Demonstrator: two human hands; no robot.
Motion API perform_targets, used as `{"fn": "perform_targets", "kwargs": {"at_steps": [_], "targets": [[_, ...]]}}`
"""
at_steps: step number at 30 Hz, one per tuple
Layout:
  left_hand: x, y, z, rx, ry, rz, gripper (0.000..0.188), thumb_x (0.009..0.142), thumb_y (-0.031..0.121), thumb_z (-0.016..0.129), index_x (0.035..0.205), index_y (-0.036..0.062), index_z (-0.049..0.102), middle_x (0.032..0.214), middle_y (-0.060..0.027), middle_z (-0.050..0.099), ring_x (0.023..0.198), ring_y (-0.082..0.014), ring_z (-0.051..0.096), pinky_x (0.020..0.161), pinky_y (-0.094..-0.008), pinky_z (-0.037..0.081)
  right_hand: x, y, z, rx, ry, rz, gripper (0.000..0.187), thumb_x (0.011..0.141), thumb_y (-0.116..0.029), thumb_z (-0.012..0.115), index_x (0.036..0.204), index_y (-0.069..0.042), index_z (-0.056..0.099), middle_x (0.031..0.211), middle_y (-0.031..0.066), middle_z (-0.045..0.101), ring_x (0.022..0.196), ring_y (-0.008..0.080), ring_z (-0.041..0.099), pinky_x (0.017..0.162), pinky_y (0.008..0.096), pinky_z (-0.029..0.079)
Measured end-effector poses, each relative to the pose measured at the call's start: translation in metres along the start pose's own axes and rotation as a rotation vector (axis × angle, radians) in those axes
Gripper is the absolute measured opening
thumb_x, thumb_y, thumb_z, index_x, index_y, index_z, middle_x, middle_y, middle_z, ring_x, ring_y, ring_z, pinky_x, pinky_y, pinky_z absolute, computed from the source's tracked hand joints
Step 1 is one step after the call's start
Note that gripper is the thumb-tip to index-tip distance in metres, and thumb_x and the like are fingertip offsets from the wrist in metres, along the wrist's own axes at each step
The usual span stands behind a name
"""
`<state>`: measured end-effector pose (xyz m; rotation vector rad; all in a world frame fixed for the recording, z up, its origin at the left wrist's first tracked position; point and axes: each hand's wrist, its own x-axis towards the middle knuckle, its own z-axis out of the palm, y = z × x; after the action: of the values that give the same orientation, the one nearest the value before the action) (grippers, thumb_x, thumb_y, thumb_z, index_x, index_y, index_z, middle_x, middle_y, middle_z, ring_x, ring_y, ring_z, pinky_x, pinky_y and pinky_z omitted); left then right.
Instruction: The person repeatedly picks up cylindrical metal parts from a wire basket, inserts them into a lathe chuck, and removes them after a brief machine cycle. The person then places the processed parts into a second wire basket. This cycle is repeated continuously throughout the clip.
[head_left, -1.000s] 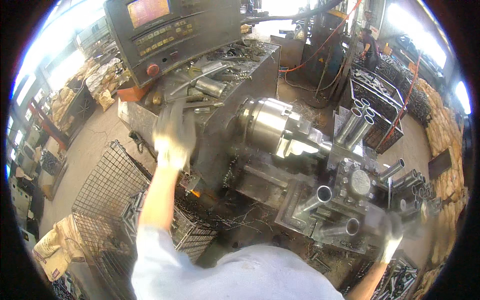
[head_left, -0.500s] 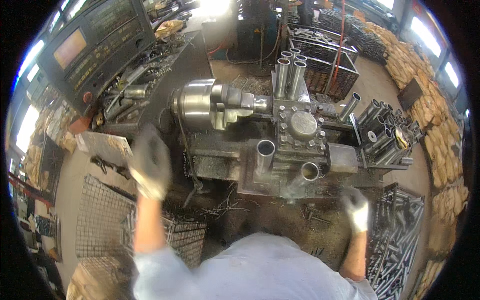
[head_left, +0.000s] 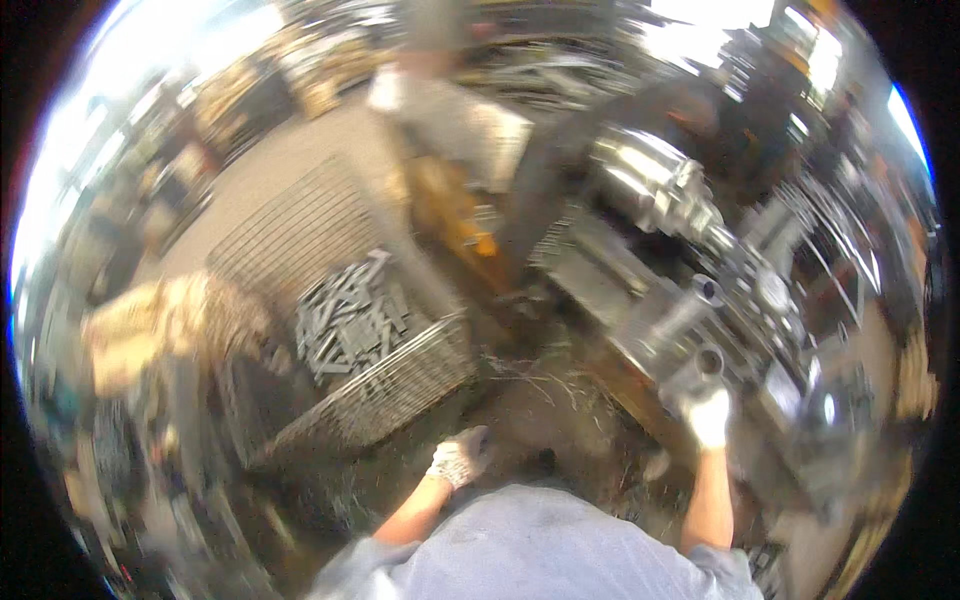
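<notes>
Since my view has swung left, the lathe (head_left: pixel 650 185) sits upper right and my left hand (head_left: pixel 462 455) has dropped to lower centre, near one wire basket (head_left: pixel 375 390) of uncounted metal pieces (head_left: pixel 350 318). My right hand (head_left: pixel 708 415), lower right, is close to two hollow cylinders (head_left: pixel 680 325). Both hands blurred; open or closed, I cannot tell.

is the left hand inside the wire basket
No, the gloved left hand is just in front of the grey shirt, outside the wire basket, which holds a pile of metal pieces.
</notes>
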<state>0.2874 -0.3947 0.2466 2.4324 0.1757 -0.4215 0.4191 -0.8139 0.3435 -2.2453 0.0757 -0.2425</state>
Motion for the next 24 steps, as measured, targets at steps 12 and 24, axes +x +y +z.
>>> {"fn": "perform_targets", "kwargs": {"at_steps": [12, 24], "targets": [[-0.351, -0.219, 0.002, -0.374, 0.523, -0.975, 0.056, 0.096, 0.047, 0.065, 0.138, 0.0101, 0.067, 0.129, -0.0242, 0.072, 0.121, -0.0419, 0.069, 0.102, -0.0503, 0.055, -0.240, -0.288, 0.353, -0.010, -1.468, -0.775, 0.044, 0.080, -0.045, 0.088, 0.107, -0.012, 0.077, 0.099, 0.0149, 0.080, 0.096, 0.0326, 0.078, 0.085, 0.0402, 0.060], [-0.502, -0.165, 0.259, -1.487, 2.597, -1.602, 0.040, 0.106, 0.039, 0.064, 0.112, 0.0006, 0.074, 0.100, -0.0060, 0.071, 0.082, -0.0231, 0.066, 0.072, -0.0419, 0.057, -0.521, -0.528, 0.476, 0.072, -1.948, -1.548, 0.048, 0.079, -0.042, 0.085, 0.114, -0.011, 0.074, 0.103, 0.0186, 0.078, 0.099, 0.0359, 0.077, 0.085, 0.0435, 0.061]]}}
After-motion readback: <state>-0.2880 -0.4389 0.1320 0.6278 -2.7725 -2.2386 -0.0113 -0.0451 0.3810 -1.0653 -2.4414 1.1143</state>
